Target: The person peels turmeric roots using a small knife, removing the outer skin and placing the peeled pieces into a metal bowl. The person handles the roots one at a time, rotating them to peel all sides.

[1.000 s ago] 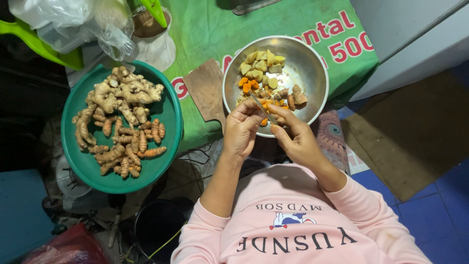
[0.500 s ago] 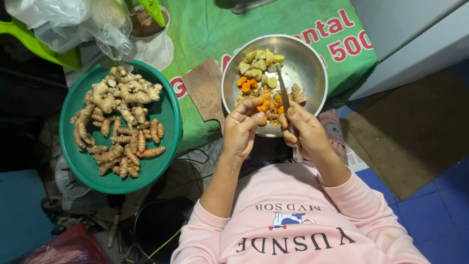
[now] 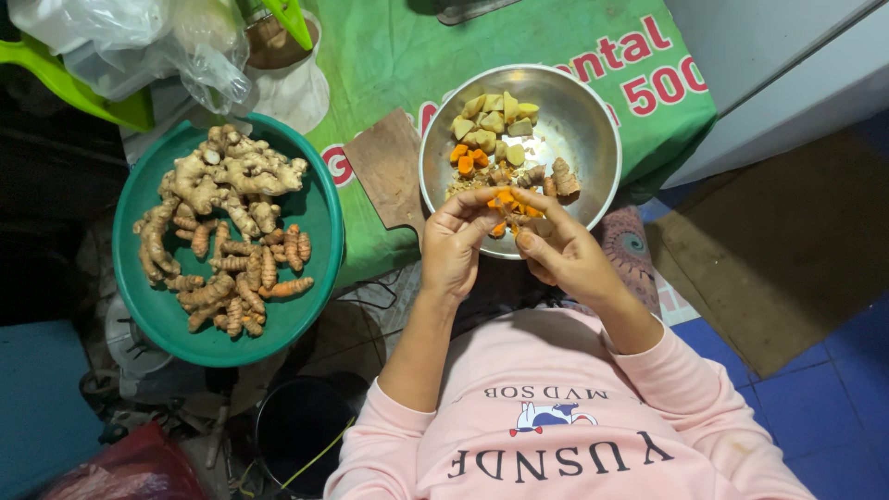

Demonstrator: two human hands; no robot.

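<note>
Nearest the camera, pink sleeves led up to two bare hands that met over the near rim of a steel bowl point(image 3: 593, 120). The left hand point(image 3: 458, 245) had its grip closed on a small orange turmeric piece point(image 3: 503, 199), fingertips pinching it; the right hand point(image 3: 565, 255), at about four o'clock from the piece, curled shut against the same piece, though whether it also held a blade could not be told. Beyond the hands, the bowl held pale and orange peeled chunks. A wooden board point(image 3: 389, 167) lay just beside the bowl at nine o'clock, on the green-covered table point(image 3: 389, 56). Farther toward nine o'clock sat a green tray point(image 3: 315, 278) heaped with unpeeled roots point(image 3: 227, 222). At the far edge, toward eleven o'clock, lay clear plastic bags point(image 3: 139, 42).
</note>
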